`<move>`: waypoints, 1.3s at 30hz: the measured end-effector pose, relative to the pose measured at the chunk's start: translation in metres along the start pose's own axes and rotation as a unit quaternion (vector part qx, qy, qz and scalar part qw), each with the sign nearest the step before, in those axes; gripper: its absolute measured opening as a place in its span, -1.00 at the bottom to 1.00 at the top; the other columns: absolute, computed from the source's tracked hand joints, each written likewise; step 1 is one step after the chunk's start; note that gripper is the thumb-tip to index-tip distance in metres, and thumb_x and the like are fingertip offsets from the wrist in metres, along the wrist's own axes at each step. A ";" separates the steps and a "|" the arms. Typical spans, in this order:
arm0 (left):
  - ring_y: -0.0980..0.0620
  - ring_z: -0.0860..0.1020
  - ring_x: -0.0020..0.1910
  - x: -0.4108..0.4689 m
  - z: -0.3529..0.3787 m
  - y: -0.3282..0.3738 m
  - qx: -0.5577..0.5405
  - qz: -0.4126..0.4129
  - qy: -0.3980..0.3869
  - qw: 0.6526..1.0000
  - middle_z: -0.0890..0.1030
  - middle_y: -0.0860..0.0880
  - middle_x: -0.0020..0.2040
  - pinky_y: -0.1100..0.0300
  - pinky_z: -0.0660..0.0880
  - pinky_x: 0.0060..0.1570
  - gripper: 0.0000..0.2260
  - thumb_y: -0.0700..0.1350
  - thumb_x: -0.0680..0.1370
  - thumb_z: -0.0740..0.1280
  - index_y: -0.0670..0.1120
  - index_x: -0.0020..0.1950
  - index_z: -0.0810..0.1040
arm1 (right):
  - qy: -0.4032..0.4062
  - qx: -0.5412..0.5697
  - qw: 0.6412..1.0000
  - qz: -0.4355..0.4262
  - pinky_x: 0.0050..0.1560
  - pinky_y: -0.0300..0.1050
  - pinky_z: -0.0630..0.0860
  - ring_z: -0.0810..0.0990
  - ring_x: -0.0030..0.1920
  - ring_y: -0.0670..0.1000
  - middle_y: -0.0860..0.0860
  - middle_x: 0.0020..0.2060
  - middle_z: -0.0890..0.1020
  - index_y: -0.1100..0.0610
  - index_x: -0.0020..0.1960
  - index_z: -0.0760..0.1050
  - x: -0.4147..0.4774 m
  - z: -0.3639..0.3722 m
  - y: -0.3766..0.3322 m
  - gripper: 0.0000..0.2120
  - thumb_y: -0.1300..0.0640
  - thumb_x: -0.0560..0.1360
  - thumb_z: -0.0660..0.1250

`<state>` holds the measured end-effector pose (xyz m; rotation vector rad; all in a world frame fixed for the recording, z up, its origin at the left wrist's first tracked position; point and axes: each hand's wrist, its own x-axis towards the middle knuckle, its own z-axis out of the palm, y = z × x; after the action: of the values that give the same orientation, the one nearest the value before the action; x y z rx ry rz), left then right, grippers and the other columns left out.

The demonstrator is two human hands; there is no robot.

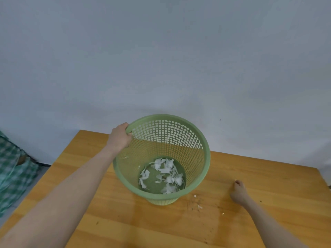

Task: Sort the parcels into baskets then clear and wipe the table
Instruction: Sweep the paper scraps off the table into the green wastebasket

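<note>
A green mesh waste basket [202, 158] stands on the wooden table [111, 217], tilted a little toward me. White paper scraps [166, 174] lie on its bottom. My left hand [119, 137] grips the basket's rim at its far left side. My right hand [239, 192] rests on the table to the right of the basket, fingers curled under, holding nothing that I can see. A few small crumbs and specks [198, 203] lie on the table between the basket and my right hand.
A grey wall [161, 59] rises right behind the table's far edge. A green checked cloth [12, 172] hangs at the left, beyond the table's left edge. The table's right corner is near my right hand.
</note>
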<state>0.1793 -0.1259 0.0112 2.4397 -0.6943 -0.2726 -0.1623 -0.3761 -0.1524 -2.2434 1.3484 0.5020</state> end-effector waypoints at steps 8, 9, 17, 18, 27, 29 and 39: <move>-0.12 0.52 -0.31 -0.001 -0.002 -0.001 -0.009 -0.008 -0.011 1.000 0.55 -0.15 -0.18 0.14 0.41 -0.31 -0.92 -0.29 0.54 0.21 -0.18 -0.02 0.48 | 0.087 0.225 0.970 -0.027 0.00 -0.19 0.43 0.39 0.18 0.05 0.10 0.43 0.18 0.26 0.46 0.21 -0.049 0.013 -0.011 -0.50 0.43 0.54 0.10; -0.14 0.54 -0.27 -0.001 -0.004 -0.001 -0.008 -0.012 -0.017 1.000 0.56 -0.17 -0.15 0.10 0.46 -0.25 -0.90 -0.28 0.55 0.21 -0.19 0.01 0.49 | 0.125 0.269 0.954 -0.050 -0.03 -0.24 0.41 0.42 0.15 0.03 0.07 0.42 0.22 0.23 0.46 0.23 -0.059 0.005 -0.022 -0.50 0.43 0.53 0.11; -0.11 0.48 -0.10 -0.018 -0.010 0.000 -0.030 -0.040 -0.038 0.998 0.52 -0.16 0.00 0.10 0.41 -0.10 -0.82 -0.22 0.57 0.23 -0.21 0.15 0.49 | 0.319 0.385 0.810 -0.305 0.15 -0.56 0.29 0.44 0.15 -0.37 -0.11 0.06 0.57 0.12 0.12 0.60 -0.146 -0.063 -0.109 -0.72 0.37 0.51 0.28; -0.12 0.49 -0.08 -0.023 -0.011 -0.001 -0.038 -0.039 -0.035 0.998 0.52 -0.16 0.00 0.10 0.42 -0.09 -0.83 -0.22 0.58 0.23 -0.21 0.15 0.49 | 0.312 0.384 0.808 -0.319 0.14 -0.55 0.31 0.45 0.15 -0.34 -0.12 0.02 0.59 0.10 0.07 0.63 -0.152 -0.065 -0.115 -0.77 0.34 0.50 0.32; -0.09 0.49 -0.13 -0.069 -0.053 -0.033 -0.096 -0.088 0.008 0.992 0.51 -0.16 -0.05 0.17 0.38 -0.24 -0.96 -0.23 0.57 0.26 -0.16 0.00 0.47 | 0.285 0.380 0.819 -0.323 -0.07 -0.51 0.31 0.46 -0.03 -0.14 -0.11 -0.22 0.58 0.03 -0.10 0.61 -0.191 -0.061 -0.154 -0.88 0.24 0.46 0.40; -0.15 0.54 -0.10 -0.079 -0.062 -0.049 -0.120 -0.112 0.035 0.986 0.56 -0.22 -0.01 0.15 0.40 -0.19 -0.92 -0.27 0.54 0.28 -0.20 0.01 0.52 | 0.284 0.405 0.810 -0.315 0.00 -0.50 0.33 0.49 0.03 -0.16 -0.15 -0.11 0.60 0.04 -0.02 0.59 -0.197 -0.057 -0.154 -0.83 0.26 0.54 0.27; -0.30 0.54 0.08 -0.105 -0.107 -0.143 -0.189 -0.254 0.109 0.942 0.55 -0.32 0.10 -0.18 0.52 0.06 -0.74 -0.40 0.43 0.29 -0.24 0.10 0.51 | 0.190 0.366 0.885 -0.217 -0.08 -0.23 0.38 0.52 0.04 0.00 0.03 0.14 0.56 0.11 0.15 0.53 -0.189 -0.010 -0.128 -0.74 0.29 0.58 0.14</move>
<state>0.1869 0.0809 0.0177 2.1873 0.0932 -0.2951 -0.1328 -0.1940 -0.0177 -1.9217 0.9101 -0.5547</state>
